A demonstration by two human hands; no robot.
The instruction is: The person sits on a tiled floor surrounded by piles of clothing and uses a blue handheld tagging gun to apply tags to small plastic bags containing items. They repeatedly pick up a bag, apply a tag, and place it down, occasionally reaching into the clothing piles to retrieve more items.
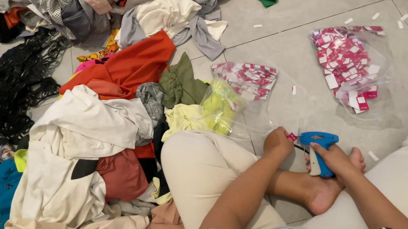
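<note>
Right hand fingers: the right hand (332,156) is wrapped closed around the grip of a blue tagging gun (318,146), just above the person's bare foot (327,188).
Left hand fingers: the left hand (277,143) is curled shut, pinching a small pink tag (292,137) at the gun's tip.
Tagging gun direction: its long axis runs roughly level across the view, nose pointing toward the left hand and handle dropping toward the foot.
Step in hand: it appears a tag is being fed onto or set at the needle; the next move would seem to call for a steady gun and a fine pinch.
Beyond the gun: two clear bags of pink and white tags (350,65) lie on the grey tile floor (307,3) farther out.
Left of the gun: a heap of mixed clothes (101,126) spreads well apart from it, past the person's cream-trousered knee (196,165).
</note>
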